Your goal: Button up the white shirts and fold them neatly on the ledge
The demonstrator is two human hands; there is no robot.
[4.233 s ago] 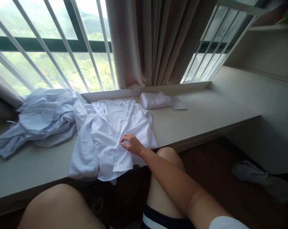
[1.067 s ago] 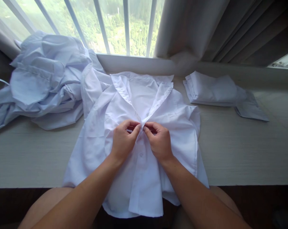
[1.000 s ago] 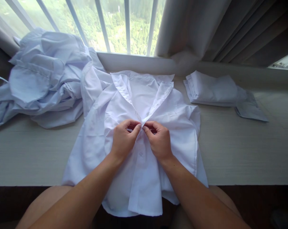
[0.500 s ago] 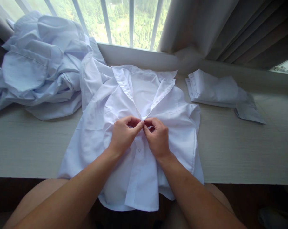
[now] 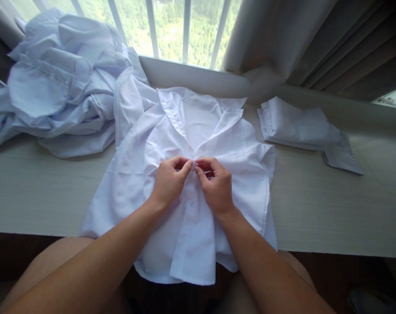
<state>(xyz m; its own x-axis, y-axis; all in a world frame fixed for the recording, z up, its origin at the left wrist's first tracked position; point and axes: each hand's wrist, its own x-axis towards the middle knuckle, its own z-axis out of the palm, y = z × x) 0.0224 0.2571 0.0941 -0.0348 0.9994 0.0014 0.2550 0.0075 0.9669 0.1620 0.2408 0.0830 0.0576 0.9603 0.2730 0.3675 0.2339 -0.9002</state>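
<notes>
A white button-up shirt lies front up before me, its collar spread toward the window and its hem hanging over the near edge. My left hand pinches the front placket at mid-chest between thumb and finger. Right beside it, my right hand pinches the same spot from the other side, fingertips almost touching. Whatever button sits between the fingertips is too small and covered to make out. Below the hands a clear button shows on the placket. Above them the shirt front lies open in a V.
A rumpled heap of white shirts lies at the left, touching the shirt's sleeve. To the right rests a folded white garment. The pale ledge runs under everything, below a barred window and a grey curtain.
The view has shifted slightly. Both hands stay at the placket; the left thumb has drawn back a little, and the fingertips have shifted slightly left.
</notes>
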